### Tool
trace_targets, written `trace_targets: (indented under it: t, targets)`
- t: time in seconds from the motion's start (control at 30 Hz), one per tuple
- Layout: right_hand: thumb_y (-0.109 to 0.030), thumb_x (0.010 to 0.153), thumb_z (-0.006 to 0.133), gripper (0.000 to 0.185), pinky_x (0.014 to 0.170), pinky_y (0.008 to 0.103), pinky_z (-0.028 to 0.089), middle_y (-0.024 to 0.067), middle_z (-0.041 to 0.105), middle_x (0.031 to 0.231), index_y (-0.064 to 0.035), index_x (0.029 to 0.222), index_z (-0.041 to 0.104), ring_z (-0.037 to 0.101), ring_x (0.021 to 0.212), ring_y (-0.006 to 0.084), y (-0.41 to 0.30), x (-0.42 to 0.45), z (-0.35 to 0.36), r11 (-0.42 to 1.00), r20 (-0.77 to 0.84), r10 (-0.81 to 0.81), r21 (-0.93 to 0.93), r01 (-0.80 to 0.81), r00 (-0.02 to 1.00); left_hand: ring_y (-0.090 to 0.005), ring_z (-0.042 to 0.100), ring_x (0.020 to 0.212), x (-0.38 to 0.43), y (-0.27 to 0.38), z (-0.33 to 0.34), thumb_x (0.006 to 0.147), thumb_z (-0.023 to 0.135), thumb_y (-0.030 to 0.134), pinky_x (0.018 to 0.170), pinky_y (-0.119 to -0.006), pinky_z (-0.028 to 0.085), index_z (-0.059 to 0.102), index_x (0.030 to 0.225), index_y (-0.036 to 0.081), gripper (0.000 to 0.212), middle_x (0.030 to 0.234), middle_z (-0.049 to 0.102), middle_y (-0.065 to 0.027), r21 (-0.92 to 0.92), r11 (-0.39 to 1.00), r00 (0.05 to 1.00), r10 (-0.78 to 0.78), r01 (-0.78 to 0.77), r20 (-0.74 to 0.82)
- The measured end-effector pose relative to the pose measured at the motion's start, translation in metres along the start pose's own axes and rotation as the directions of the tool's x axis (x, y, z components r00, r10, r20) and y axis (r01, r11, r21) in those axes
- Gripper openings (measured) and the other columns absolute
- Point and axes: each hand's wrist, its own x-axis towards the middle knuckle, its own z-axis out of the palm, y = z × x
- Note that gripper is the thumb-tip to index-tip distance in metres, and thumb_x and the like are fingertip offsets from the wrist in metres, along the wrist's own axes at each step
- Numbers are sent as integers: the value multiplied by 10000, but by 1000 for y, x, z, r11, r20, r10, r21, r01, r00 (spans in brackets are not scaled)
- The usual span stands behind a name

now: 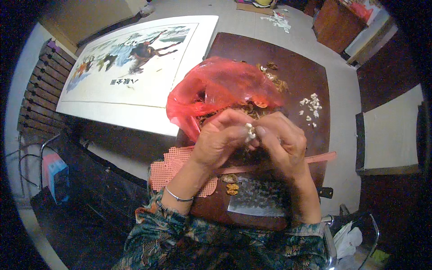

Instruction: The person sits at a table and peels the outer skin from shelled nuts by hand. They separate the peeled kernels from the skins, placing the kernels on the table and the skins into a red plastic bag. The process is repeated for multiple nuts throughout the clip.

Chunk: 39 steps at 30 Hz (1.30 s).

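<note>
A knobbly white piece, like a peeled walnut kernel, is between the fingertips of both hands. My left hand pinches it from the left, thumb alongside. My right hand meets it with thumb and bent fingers. Just beyond the hands, a red plastic bag lies with its mouth towards me, brown shells or husks showing inside. Several similar white pieces are scattered at the right of the dark brown table. Brown scraps lie beside the bag.
Under my forearms is a pink fly swatter. A broad cleaver blade lies near me, its black handle past the right edge. A brown shell and an orange-brown kernel sit beside it. A picture-topped white table adjoins left.
</note>
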Motion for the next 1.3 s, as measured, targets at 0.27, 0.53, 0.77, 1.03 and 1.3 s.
trace_targets:
  t: [0.27,0.53,0.77,1.03,1.3]
  targets:
    - [-19,815,624,115,580,314,495,133,611,785,28,920,626,629,665,213,-2,3,-10,997,70,78,24,-80,995,-194,635,796,0,-1,3,836,618,19,721,-314,536,577,969,-4,140,941,638,-107,59,998,999,19,-17,-30]
    - [-23,827,599,118,573,298,508,123,613,770,42,922,626,644,657,186,-6,2,-11,982,88,157,95,-165,984,-195,633,794,0,-2,3,828,619,9,724,-316,540,581,947,-15,127,908,633,-107,103,994,999,45,-47,20]
    - [-13,832,576,134,601,299,509,129,627,798,42,943,628,649,696,194,-7,2,-11,972,87,186,127,-196,979,-191,632,802,0,-5,1,828,621,8,724,-318,543,583,950,-8,128,938,625,-105,98,993,998,68,-68,-4]
    - [-51,789,650,121,606,347,492,141,618,799,6,892,621,627,683,290,-1,0,-7,994,15,27,-102,-25,1000,-147,595,867,0,-4,0,822,631,12,780,-272,498,595,944,2,128,945,608,-67,273,950,986,166,-154,-21]
    - [-76,760,658,116,551,395,466,111,576,733,-43,837,577,588,615,294,2,-3,-2,925,-29,-128,-364,109,991,-132,582,887,1,-4,-3,819,628,5,820,-263,475,607,939,8,122,957,605,-56,370,913,985,173,-170,24]
